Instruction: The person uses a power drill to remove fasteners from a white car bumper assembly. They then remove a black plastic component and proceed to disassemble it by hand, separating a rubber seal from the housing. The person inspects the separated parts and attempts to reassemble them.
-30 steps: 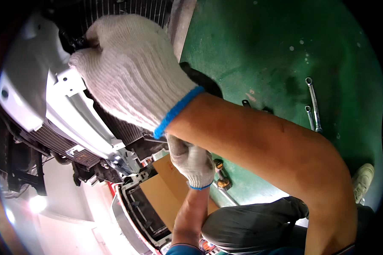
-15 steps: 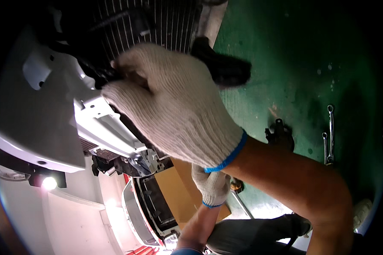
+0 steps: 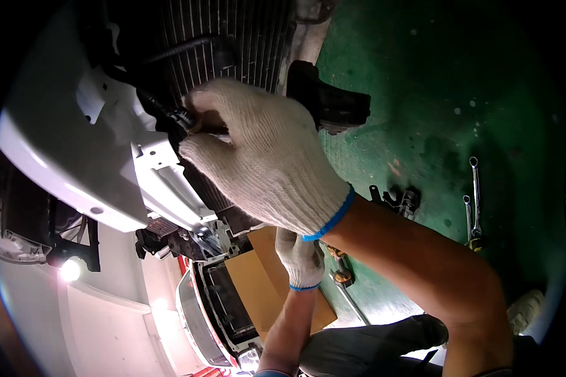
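My right hand (image 3: 267,151), in a white knit glove with a blue cuff, is in front of a car's radiator (image 3: 258,47). Its thumb and forefinger close around the end of a black cable with a connector (image 3: 183,118). A dark curved part (image 3: 336,103) juts out from behind this glove; whether I hold it is hidden. Lower down, my left hand (image 3: 300,261), gloved the same way, is partly covered by the right wrist. Its fingers are out of sight. A black hose (image 3: 185,47) crosses the radiator just above the right hand.
At left is a white body panel (image 3: 50,147). A dark bracketed part (image 3: 405,202) and two ring spanners (image 3: 475,198) lie on the green floor (image 3: 421,113). Near my left hand are a cardboard box (image 3: 264,283) and a long-handled tool (image 3: 346,283). Another vehicle (image 3: 217,308) stands beyond.
The whole view has shifted slightly, so the panel and radiator appear lower and further right. My right hand stays at the cable connector. The dark curved part, blurred before, is now sharp.
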